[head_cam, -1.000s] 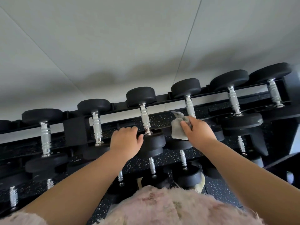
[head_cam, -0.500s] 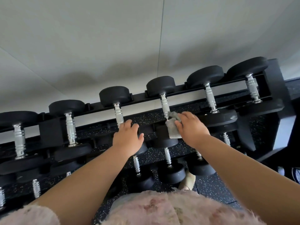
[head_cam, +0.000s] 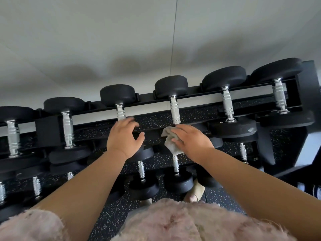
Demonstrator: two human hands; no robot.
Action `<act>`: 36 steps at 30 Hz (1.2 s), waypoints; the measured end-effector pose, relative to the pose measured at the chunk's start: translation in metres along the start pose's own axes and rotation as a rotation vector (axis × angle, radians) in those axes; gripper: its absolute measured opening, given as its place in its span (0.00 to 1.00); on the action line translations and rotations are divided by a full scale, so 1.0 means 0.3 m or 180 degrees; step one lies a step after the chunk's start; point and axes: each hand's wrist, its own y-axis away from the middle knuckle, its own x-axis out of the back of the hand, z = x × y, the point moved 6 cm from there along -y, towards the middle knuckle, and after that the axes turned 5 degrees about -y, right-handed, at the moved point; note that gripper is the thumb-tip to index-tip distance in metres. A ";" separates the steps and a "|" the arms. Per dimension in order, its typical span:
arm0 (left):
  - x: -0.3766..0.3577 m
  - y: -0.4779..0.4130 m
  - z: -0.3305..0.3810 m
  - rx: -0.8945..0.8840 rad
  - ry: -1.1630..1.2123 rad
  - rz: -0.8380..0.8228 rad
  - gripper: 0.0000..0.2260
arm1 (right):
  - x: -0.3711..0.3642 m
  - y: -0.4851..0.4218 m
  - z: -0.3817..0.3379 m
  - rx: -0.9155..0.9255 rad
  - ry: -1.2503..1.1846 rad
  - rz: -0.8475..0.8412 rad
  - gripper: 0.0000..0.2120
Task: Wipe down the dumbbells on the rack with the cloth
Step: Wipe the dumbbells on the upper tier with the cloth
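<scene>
The right hand [head_cam: 192, 142] lies palm-down with its fingers spread over a crumpled grey cloth [head_cam: 171, 142], pressing it against the near head of a dumbbell on the top tier of the rack [head_cam: 48, 131]. That head is hidden under the hand and cloth; the dumbbell's ribbed chrome handle [head_cam: 175, 112] rises from just above the fingertips to its far black head [head_cam: 171, 86]. Part of the cloth bunches out to the left of the thumb and hangs a little below the palm.

The left hand [head_cam: 124, 136] sits just left of the cloth, apart from it, loosely curled with the thumb spread wide. Its fingertips rest at the lower end of the neighbouring dumbbell's handle [head_cam: 120, 113], over that dumbbell's near head. Whether the fingers actually grip anything cannot be told, since the hand covers what is beneath it.

Left of the cloth, two more top-tier dumbbells stand in line, one with its handle [head_cam: 67, 129] beside a black upright bracket. Right of the cloth, two larger dumbbells [head_cam: 229, 105] [head_cam: 279, 96] rest on the same tier, with the rack's end frame beyond them. Below the cloth, a lower tier holds smaller dumbbells [head_cam: 177, 173], one handle directly beneath the cloth's hanging edge. Under those lies a black speckled floor [head_cam: 111, 213], with a foot in a pale sandal [head_cam: 195, 192] below the cloth. Nearest the camera is a fuzzy pink garment [head_cam: 173, 223]. Behind the rack stands a plain pale wall [head_cam: 156, 32].
</scene>
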 end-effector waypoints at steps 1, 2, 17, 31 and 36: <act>-0.002 0.000 -0.003 0.0150 -0.0134 0.0154 0.21 | 0.012 0.005 0.028 -0.0251 -0.0073 -0.0066 0.20; 0.002 0.001 -0.008 0.0390 -0.0200 0.0294 0.23 | 0.022 0.009 0.058 -0.0561 -0.0160 -0.0152 0.19; 0.005 0.015 -0.012 0.0915 0.0153 0.0271 0.11 | 0.009 -0.025 0.092 -0.0456 -0.0759 -0.0225 0.16; 0.010 0.019 -0.013 0.1113 0.0109 0.0342 0.09 | 0.019 -0.028 -0.036 -0.0445 -0.0699 -0.0625 0.21; 0.021 0.022 -0.003 0.1232 0.0068 0.0307 0.10 | 0.045 0.007 0.091 -0.0214 -0.0793 -0.0529 0.20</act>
